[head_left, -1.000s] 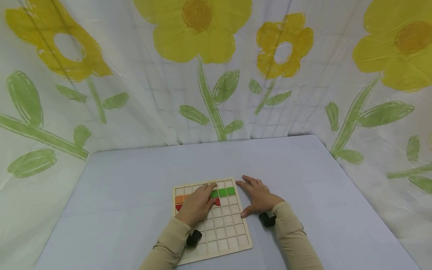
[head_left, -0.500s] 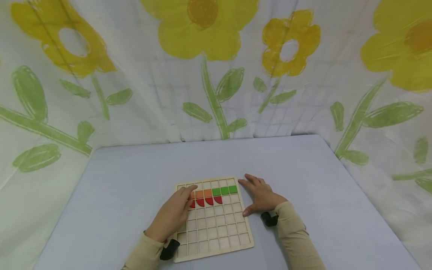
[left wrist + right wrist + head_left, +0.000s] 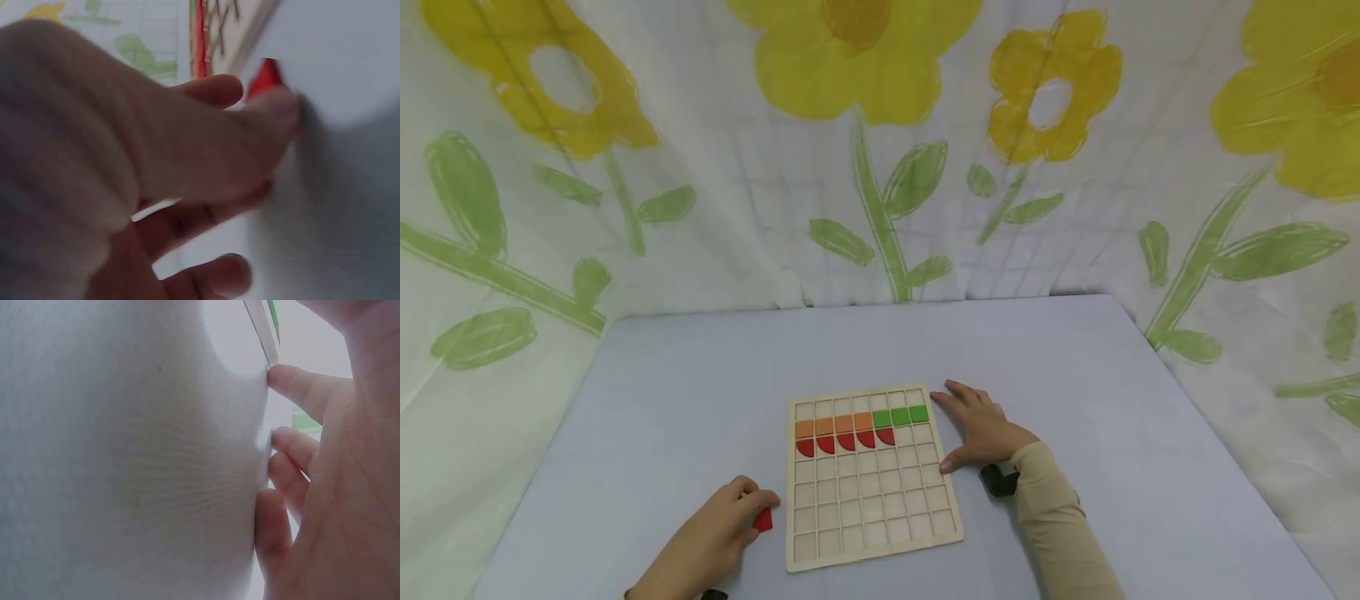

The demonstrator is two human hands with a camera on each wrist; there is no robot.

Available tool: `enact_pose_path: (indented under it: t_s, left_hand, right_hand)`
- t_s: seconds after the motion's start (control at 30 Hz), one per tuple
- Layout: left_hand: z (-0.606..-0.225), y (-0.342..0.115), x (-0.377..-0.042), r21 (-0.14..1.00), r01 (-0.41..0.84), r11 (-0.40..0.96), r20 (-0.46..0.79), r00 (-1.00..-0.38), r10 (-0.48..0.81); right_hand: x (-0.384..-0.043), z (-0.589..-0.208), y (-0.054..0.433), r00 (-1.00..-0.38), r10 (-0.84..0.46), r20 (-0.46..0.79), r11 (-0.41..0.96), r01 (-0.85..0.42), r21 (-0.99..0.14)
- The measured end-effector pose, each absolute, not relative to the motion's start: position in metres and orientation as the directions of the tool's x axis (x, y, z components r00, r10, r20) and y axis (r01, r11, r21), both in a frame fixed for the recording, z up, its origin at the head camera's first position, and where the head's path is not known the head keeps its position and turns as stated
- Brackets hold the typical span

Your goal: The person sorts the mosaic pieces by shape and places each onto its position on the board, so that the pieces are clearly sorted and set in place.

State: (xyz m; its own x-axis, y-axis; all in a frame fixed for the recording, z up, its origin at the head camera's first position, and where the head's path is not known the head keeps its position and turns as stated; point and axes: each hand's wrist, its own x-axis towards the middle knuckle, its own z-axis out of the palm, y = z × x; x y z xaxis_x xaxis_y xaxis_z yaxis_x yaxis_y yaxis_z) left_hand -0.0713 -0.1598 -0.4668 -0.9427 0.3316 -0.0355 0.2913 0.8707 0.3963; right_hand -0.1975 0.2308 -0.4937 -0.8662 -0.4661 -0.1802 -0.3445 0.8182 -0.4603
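Note:
My left hand [image 3: 718, 533] pinches a small red piece [image 3: 763, 520] between thumb and fingers, just left of the wooden grid board [image 3: 876, 558]. In the left wrist view only a corner of that red piece [image 3: 265, 78] shows past the thumb; its full outline is hidden. Along the board's right edge lies my right hand [image 3: 988, 433], thumb and fingers spread, tips at or very near the rim. On the board, several orange squares [image 3: 824, 427] and three green squares [image 3: 900, 416] fill the second row. Below them sit several red quarter-circle pieces [image 3: 846, 442].
A pale cloth-covered table [image 3: 715, 375] surrounds the board. Behind it hangs a white curtain [image 3: 730, 208] with large yellow flowers. The lower rows of the board show bare cells.
My left hand has left the board's upper rows, moved down and left onto the table, and now holds a red piece. The right hand keeps its place beside the board.

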Motion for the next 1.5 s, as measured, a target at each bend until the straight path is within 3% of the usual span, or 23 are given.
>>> enact_pose_path:
  t_s: [0.13, 0.47, 0.7, 0.87, 1.07, 1.33, 1.5]
  left_hand:
    - [-0.477, -0.163, -0.068, 0.423, 0.319, 0.848, 0.029, -0.940, 0.339]
    - [-0.483, -0.155, -0.068, 0.496, 0.089, 0.864, -0.093, -0.984, 0.155]
    - [-0.485, -0.161, -0.068, 0.413, 0.126, 0.902, -0.012, -0.990, 0.143]
    - [-0.481, -0.164, -0.068, 0.374, 0.209, 0.904, 0.037, -0.977, 0.211]
    - [-0.482, -0.165, -0.069, 0.401, 0.270, 0.875, 0.081, -0.962, 0.260]
    - [-0.483, -0.168, -0.073, 0.440, 0.186, 0.879, 0.040, -0.981, 0.188]
    - [-0.484, -0.169, -0.074, 0.463, 0.239, 0.854, 0.156, -0.970, 0.186]
  right_hand:
    - [-0.198, -0.491, 0.232, -0.872, -0.454, -0.184, 0.820, -0.328, -0.469]
    - [-0.199, -0.495, 0.231, -0.867, -0.462, -0.185, 0.815, -0.333, -0.475]
    - [-0.200, -0.496, 0.230, -0.861, -0.475, -0.184, 0.814, -0.350, -0.464]
    - [-0.199, -0.494, 0.229, -0.862, -0.470, -0.189, 0.816, -0.343, -0.465]
    - [-0.197, -0.491, 0.230, -0.864, -0.468, -0.188, 0.813, -0.337, -0.474]
    - [-0.198, -0.495, 0.230, -0.859, -0.474, -0.190, 0.809, -0.341, -0.479]
    - [-0.196, -0.492, 0.229, -0.861, -0.469, -0.195, 0.804, -0.325, -0.498]
